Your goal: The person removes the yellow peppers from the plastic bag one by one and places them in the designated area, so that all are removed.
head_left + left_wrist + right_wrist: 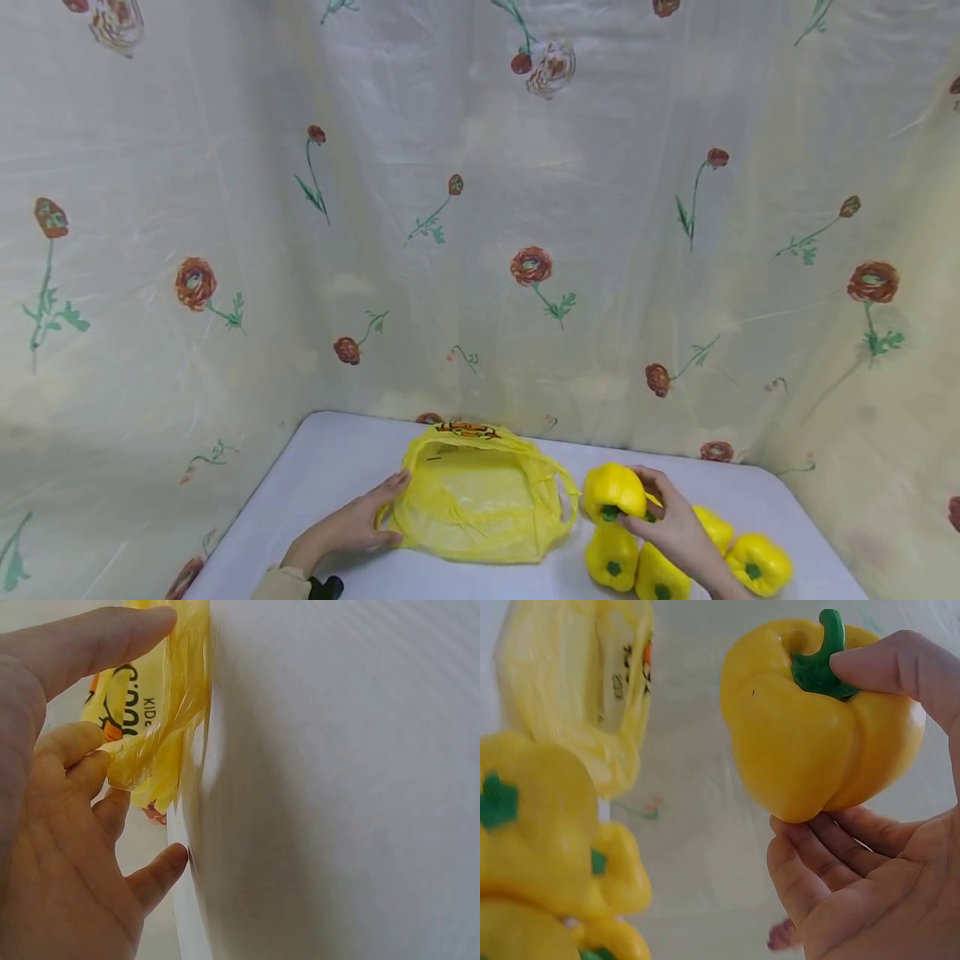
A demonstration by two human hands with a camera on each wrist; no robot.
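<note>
A yellow plastic bag (472, 508) lies on the table with its mouth gaping towards me. My left hand (356, 517) rests at its left side, thumb and fingers spread apart. In the left wrist view, the thumb and fingertips touch the loose bag film (169, 712). To the right of the bag, my right hand (675, 529) holds a yellow bell pepper (802, 735). Its thumb presses by the green stem (829, 656), and the other fingers support the opposite side. Below and beside that hand are several more yellow bell peppers (611, 558), partly hidden by it.
The white table (360, 446) has rounded far corners. Behind it and at both sides hangs a pale curtain (420, 292) with printed red flowers. One bell pepper (759, 564) sits at the right end of the group.
</note>
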